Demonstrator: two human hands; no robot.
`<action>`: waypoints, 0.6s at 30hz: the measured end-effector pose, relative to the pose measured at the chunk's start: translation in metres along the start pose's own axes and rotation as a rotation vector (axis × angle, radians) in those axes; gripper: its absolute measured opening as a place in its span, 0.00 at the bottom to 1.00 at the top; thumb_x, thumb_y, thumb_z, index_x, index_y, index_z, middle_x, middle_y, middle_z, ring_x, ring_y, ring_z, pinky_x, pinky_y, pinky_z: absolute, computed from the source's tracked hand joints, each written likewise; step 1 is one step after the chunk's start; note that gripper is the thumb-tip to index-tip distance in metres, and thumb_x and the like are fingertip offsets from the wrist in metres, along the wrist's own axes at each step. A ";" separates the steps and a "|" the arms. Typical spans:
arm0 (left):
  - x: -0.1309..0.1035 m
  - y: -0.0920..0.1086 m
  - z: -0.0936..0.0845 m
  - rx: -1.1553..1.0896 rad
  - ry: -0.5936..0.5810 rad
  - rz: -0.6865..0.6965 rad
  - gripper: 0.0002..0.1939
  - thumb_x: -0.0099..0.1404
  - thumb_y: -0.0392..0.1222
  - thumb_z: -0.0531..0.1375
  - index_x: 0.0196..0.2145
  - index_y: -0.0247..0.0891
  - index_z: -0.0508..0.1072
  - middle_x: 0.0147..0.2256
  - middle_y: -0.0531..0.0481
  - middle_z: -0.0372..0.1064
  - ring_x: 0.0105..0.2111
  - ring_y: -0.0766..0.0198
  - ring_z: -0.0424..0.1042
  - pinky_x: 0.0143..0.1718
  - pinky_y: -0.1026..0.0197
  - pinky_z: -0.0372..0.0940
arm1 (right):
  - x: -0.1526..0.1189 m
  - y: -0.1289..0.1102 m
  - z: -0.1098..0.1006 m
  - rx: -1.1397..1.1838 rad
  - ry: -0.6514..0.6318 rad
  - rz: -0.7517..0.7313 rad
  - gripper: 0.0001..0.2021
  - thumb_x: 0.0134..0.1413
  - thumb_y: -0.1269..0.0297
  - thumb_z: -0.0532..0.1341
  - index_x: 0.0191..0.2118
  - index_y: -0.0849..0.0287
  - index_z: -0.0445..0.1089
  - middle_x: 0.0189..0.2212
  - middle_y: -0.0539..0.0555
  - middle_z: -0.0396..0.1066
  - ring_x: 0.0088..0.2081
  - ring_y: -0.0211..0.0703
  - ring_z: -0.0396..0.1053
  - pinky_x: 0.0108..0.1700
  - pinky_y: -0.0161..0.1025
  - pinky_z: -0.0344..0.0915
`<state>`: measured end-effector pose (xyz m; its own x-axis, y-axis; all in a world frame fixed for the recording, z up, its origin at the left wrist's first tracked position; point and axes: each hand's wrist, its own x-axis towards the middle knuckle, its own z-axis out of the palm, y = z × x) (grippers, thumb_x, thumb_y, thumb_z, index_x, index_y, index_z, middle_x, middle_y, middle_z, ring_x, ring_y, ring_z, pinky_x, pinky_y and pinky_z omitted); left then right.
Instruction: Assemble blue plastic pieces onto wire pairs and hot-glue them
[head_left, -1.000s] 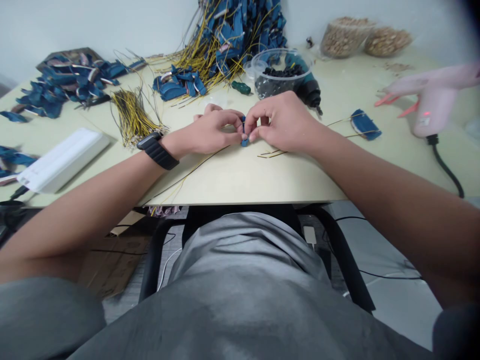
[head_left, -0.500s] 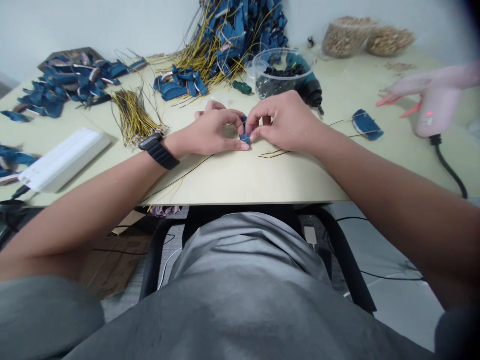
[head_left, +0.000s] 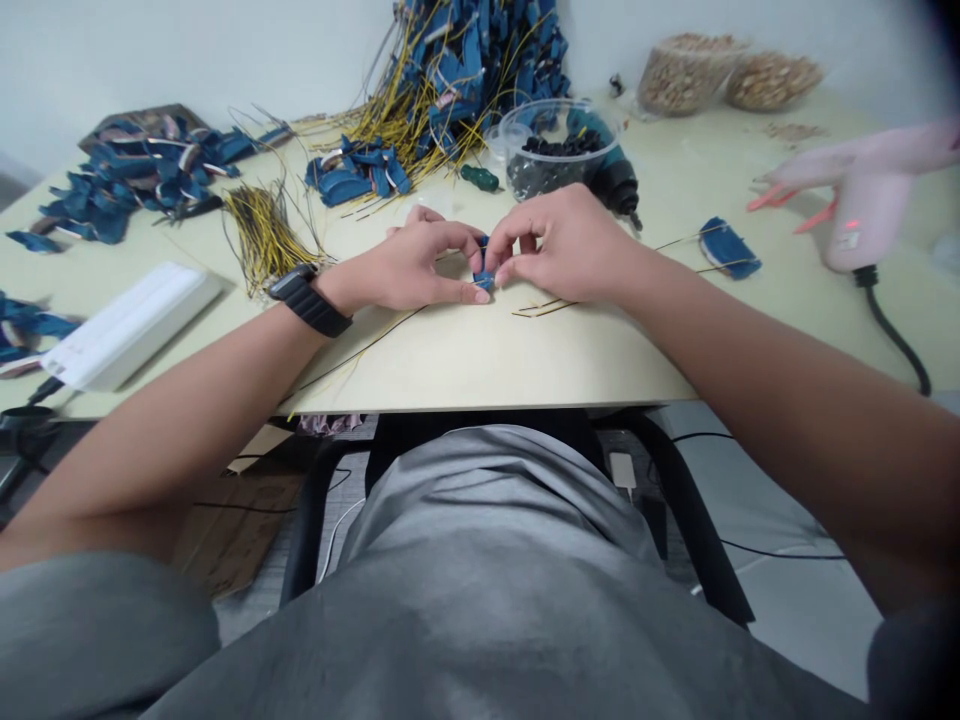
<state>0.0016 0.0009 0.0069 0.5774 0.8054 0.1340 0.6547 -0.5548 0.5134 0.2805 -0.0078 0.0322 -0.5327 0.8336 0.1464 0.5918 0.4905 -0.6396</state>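
Between my two hands sits a small blue piece, low over the table, mostly covered by fingers. My left hand, with a black watch on its wrist, grips this piece between thumb and fingers. My right hand pinches at the piece's right side; the fingertips are closed, and whether they hold a thin wire there cannot be made out. Yellow and black wires stick out below my right hand. More thin wires run from under my left hand to the table's front edge.
A blue piece with wires lies right, near a pink glue gun. Behind stand a clear tub of black parts, a drill and a green-handled tool. Wire bundle, blue pieces and white box lie left.
The view has shifted slightly. Both hands stay at the blue piece in nearly the same pose.
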 end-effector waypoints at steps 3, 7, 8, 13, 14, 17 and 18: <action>-0.001 -0.001 -0.003 -0.019 -0.020 0.035 0.36 0.66 0.84 0.80 0.49 0.51 0.86 0.55 0.44 0.89 0.71 0.31 0.73 0.80 0.30 0.65 | 0.000 0.002 -0.005 -0.014 0.027 0.005 0.08 0.57 0.51 0.84 0.39 0.43 0.91 0.43 0.58 0.91 0.51 0.70 0.84 0.49 0.59 0.74; -0.002 -0.002 -0.007 -0.050 -0.018 0.069 0.40 0.64 0.88 0.81 0.50 0.51 0.84 0.56 0.44 0.88 0.69 0.32 0.77 0.81 0.27 0.65 | -0.002 0.000 -0.010 -0.029 0.084 -0.011 0.12 0.61 0.46 0.84 0.38 0.45 0.89 0.41 0.59 0.88 0.50 0.65 0.84 0.49 0.58 0.72; -0.002 -0.002 -0.007 -0.062 -0.007 0.077 0.41 0.63 0.88 0.82 0.51 0.51 0.84 0.57 0.44 0.87 0.69 0.32 0.78 0.80 0.27 0.66 | -0.002 -0.002 -0.010 -0.030 0.085 -0.014 0.13 0.61 0.46 0.84 0.38 0.46 0.88 0.42 0.60 0.88 0.49 0.65 0.84 0.49 0.58 0.72; -0.001 -0.008 -0.005 -0.202 0.011 0.116 0.48 0.59 0.89 0.84 0.58 0.51 0.81 0.64 0.42 0.84 0.73 0.32 0.81 0.82 0.26 0.68 | -0.004 -0.008 -0.007 0.000 0.055 0.012 0.14 0.53 0.50 0.87 0.35 0.44 0.84 0.44 0.58 0.90 0.50 0.69 0.82 0.48 0.60 0.74; -0.001 -0.008 -0.003 -0.236 0.007 0.123 0.49 0.58 0.89 0.85 0.59 0.51 0.80 0.66 0.42 0.84 0.75 0.33 0.81 0.84 0.26 0.68 | -0.005 -0.008 -0.006 0.011 0.046 0.010 0.14 0.53 0.51 0.87 0.34 0.43 0.83 0.44 0.57 0.90 0.50 0.69 0.82 0.49 0.60 0.75; 0.001 -0.012 0.000 -0.312 0.011 0.142 0.50 0.58 0.86 0.88 0.60 0.53 0.78 0.69 0.43 0.82 0.77 0.35 0.81 0.88 0.25 0.67 | -0.005 -0.008 -0.005 0.040 0.034 -0.008 0.14 0.52 0.52 0.86 0.33 0.43 0.81 0.45 0.57 0.89 0.49 0.70 0.82 0.50 0.61 0.74; 0.002 -0.014 0.001 -0.328 0.011 0.152 0.50 0.58 0.85 0.88 0.61 0.53 0.77 0.70 0.43 0.82 0.77 0.35 0.81 0.89 0.24 0.67 | -0.005 -0.007 -0.005 0.045 0.031 -0.013 0.15 0.52 0.52 0.86 0.33 0.43 0.81 0.45 0.57 0.89 0.50 0.70 0.82 0.50 0.61 0.74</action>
<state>-0.0060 0.0095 -0.0005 0.6498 0.7219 0.2380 0.3690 -0.5734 0.7314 0.2817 -0.0148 0.0396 -0.5208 0.8350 0.1775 0.5567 0.4898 -0.6709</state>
